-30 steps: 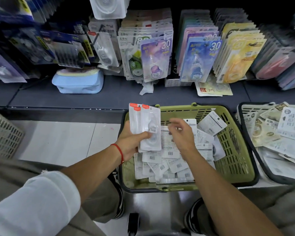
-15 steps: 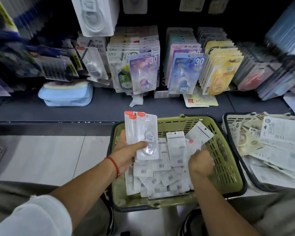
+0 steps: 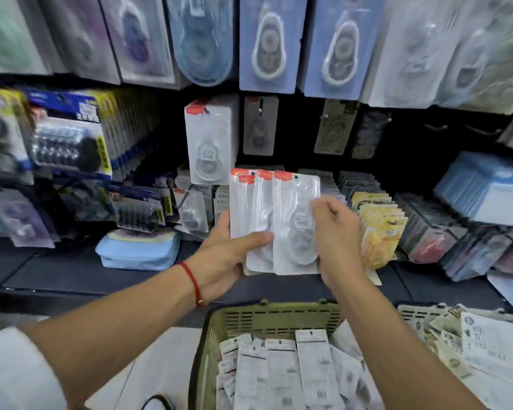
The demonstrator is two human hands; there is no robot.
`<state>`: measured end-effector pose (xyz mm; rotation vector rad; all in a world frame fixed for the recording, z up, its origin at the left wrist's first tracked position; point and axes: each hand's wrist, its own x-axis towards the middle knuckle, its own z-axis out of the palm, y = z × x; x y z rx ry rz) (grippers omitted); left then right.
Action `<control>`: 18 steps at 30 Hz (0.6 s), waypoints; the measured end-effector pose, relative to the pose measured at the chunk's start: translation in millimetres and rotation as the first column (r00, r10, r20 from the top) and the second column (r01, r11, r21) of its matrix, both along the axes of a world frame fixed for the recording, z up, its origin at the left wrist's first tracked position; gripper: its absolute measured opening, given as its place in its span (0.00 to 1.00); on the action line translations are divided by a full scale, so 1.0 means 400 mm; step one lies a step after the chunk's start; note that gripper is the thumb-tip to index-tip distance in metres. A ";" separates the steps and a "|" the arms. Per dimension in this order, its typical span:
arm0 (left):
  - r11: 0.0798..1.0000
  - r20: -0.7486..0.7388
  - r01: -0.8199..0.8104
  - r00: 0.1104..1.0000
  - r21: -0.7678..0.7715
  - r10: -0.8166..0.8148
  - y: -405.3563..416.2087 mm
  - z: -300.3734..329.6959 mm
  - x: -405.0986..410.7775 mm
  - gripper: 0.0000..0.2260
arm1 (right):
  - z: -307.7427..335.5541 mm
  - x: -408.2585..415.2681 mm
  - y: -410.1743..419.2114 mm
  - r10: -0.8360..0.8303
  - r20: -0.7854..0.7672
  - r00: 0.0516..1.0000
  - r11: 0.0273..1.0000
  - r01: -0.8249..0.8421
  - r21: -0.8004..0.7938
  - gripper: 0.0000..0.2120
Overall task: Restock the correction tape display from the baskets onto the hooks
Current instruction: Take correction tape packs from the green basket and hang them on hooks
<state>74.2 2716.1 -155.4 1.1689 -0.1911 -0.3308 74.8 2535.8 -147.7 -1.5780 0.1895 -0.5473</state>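
Left hand grips fanned correction tape packs; right hand apparently pinches the front pack, green basket at six o'clock.

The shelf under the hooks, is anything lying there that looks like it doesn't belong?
Yes. A pale blue pouch lies flat on the dark shelf left of the hands, while nearly everything else is carded packs on hooks. Near the yellow packs, a loose card lies flat on the shelf too, as if it slipped off.

Dark shelf: blue pouch lies on it; green basket on floor.
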 end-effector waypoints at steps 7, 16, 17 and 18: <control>0.986 0.073 -0.121 0.989 -0.114 0.130 0.040 0.038 0.014 0.33 | 0.095 0.064 0.111 0.003 0.065 0.998 1.000 -0.001 -0.027 0.15; 0.972 0.128 -0.128 0.980 -0.197 0.155 0.066 0.058 0.117 0.39 | 0.124 0.089 0.104 0.318 -0.036 0.947 0.947 -0.316 0.049 0.11; 0.968 0.124 -0.146 0.977 -0.204 0.173 0.066 0.059 0.125 0.39 | 0.127 0.098 0.103 0.305 -0.038 0.952 0.952 -0.304 0.025 0.09; 0.962 0.117 -0.178 0.972 -0.207 0.205 0.067 0.059 0.133 0.38 | 0.134 0.109 0.099 0.277 -0.030 0.960 0.961 -0.276 0.013 0.08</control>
